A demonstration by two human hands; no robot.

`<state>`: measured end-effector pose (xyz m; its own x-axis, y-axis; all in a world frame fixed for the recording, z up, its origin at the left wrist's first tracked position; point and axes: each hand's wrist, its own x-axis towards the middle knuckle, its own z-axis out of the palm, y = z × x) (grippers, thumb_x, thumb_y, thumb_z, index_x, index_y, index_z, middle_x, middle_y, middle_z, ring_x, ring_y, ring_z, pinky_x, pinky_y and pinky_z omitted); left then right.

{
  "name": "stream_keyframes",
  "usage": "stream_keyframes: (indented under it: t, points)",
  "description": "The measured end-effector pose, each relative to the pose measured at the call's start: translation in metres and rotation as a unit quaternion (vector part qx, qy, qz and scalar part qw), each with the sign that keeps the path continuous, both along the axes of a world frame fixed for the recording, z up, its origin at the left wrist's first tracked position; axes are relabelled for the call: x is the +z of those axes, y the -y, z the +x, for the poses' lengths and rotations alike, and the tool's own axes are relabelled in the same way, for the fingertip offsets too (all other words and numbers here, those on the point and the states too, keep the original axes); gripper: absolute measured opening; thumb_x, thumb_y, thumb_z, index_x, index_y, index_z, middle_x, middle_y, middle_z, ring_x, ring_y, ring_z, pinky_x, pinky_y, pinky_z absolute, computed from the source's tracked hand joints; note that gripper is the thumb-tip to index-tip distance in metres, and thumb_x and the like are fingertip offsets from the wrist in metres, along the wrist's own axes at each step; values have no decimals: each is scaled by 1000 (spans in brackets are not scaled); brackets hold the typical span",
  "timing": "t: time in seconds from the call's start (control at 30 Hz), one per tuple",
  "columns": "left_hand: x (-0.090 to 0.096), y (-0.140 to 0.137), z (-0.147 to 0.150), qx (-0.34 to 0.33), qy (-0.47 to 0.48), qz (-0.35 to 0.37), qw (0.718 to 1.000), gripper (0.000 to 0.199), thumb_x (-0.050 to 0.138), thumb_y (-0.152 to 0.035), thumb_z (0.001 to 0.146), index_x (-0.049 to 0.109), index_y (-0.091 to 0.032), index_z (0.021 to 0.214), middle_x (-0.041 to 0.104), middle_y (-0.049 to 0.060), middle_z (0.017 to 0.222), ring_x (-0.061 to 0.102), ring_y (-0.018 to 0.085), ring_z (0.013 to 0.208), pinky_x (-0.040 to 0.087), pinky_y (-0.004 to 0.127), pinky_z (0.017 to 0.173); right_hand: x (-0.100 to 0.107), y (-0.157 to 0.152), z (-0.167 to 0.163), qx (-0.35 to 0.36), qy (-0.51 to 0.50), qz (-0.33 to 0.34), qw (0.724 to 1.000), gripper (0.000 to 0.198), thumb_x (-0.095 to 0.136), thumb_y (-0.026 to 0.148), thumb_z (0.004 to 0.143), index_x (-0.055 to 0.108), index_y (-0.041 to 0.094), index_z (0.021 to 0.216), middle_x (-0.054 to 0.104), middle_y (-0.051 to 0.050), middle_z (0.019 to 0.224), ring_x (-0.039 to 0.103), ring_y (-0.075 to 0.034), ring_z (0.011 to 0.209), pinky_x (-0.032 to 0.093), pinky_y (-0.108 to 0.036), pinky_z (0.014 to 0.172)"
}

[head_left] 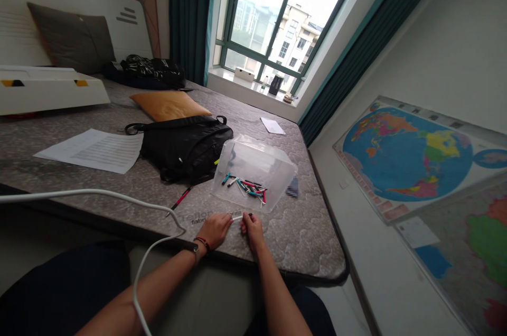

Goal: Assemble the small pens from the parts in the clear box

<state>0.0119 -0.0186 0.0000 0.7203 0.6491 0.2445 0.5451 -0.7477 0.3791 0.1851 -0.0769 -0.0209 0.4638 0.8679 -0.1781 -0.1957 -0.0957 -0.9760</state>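
Between my two hands, low over the near edge of the mattress (301, 243), is a slim white pen (237, 217) with a dark end. My left hand (215, 229) pinches its left end, and my right hand (252, 227) has its fingers closed around the dark right end. Just beyond them a clear plastic bin (253, 159) lies tipped with its opening toward me. Several pens (247, 186) in red, teal, white and black are heaped inside it. To the left, a red and black pen (181, 199) rests on the mattress.
A black backpack (186, 148) lies left of the bin, with a tan cushion (170, 105) behind it. Printed paper (97, 150) is farther left. A white cable (119, 196) crosses in front of my left arm. Maps (412, 146) hang on the right wall.
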Motion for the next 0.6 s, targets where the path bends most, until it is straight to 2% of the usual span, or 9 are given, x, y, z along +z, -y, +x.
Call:
stream_keyframes:
  t: [0.13, 0.2, 0.3, 0.4, 0.5, 0.6]
  points:
    - [0, 0, 0, -1, -2, 2, 1000, 43, 22, -38, 104, 59, -19, 93, 65, 8, 89, 58, 21, 84, 38, 34, 77, 1, 3, 2, -14, -72, 29, 997, 37, 80, 45, 68, 64, 16, 85, 61, 2, 64, 53, -10, 51, 43, -20, 48]
    - [0, 0, 0, 1, -1, 1, 1000, 43, 22, -38, 104, 59, -19, 94, 65, 8, 90, 58, 21, 84, 38, 34, 77, 3, 5, 3, -29, -112, 38, 993, 40, 80, 46, 69, 65, 17, 91, 64, 1, 71, 59, -11, 58, 48, -21, 53]
    - [0, 1, -1, 3, -1, 0, 1000, 42, 22, -38, 104, 59, -19, 94, 65, 7, 89, 58, 21, 84, 38, 34, 76, 2, 4, 3, -50, -135, 38, 989, 43, 76, 56, 72, 64, 17, 86, 65, -2, 77, 62, -12, 62, 50, -22, 56]
    - [2, 1, 0, 4, -2, 3, 1000, 42, 22, -38, 104, 59, -20, 93, 65, 7, 89, 58, 21, 83, 37, 34, 75, 0, 2, 3, -46, -100, 17, 994, 46, 75, 60, 71, 64, 16, 77, 64, -2, 69, 59, -11, 57, 48, -20, 51]
    - [4, 1, 0, 5, -5, 7, 1000, 43, 22, -39, 104, 59, -20, 92, 66, 7, 88, 58, 21, 82, 37, 34, 75, -1, 2, 3, -38, -88, 11, 995, 43, 78, 55, 71, 65, 15, 75, 62, -1, 64, 57, -10, 54, 45, -20, 50]
    - [5, 1, 0, 7, -9, 9, 1000, 43, 23, -39, 104, 59, -20, 92, 66, 7, 88, 59, 21, 82, 38, 34, 75, 2, 5, 4, -43, -123, 28, 991, 35, 82, 45, 69, 66, 16, 81, 66, -1, 73, 59, -10, 59, 47, -19, 54]
